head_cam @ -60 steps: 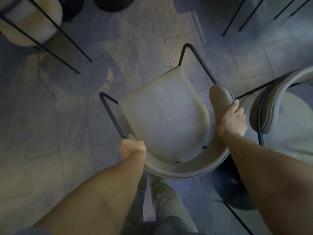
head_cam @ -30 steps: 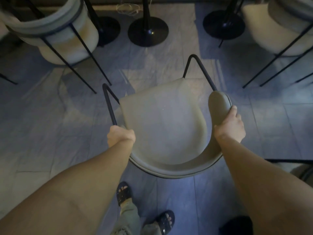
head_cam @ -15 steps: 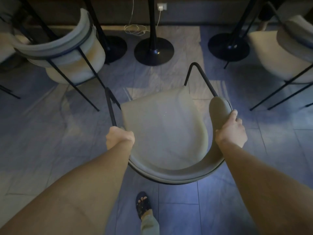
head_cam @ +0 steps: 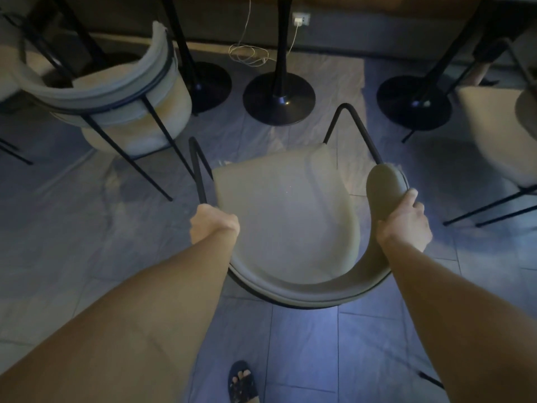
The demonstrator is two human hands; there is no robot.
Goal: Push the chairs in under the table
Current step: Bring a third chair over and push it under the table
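A beige chair (head_cam: pixel 286 210) with a curved padded back and thin black metal legs stands right in front of me, its seat facing away. My left hand (head_cam: pixel 213 226) is closed around the left end of its back, where the black frame bends. My right hand (head_cam: pixel 405 223) grips the padded right armrest end. Ahead stands a table's black pedestal base (head_cam: pixel 279 98) with its column rising out of view; the tabletop is barely in frame. The chair's front legs are short of that base.
A similar chair (head_cam: pixel 116 91) stands at the left, another (head_cam: pixel 499 132) at the right edge. Two more round black bases (head_cam: pixel 209 82) (head_cam: pixel 414 101) flank the middle one. A white cable (head_cam: pixel 247 55) lies coiled by the wall. My sandalled foot (head_cam: pixel 242 383) is behind the chair.
The chair has come forward with both hands on it, toward the row of pedestal bases, which now fill more of the upper view. My grips are unchanged.
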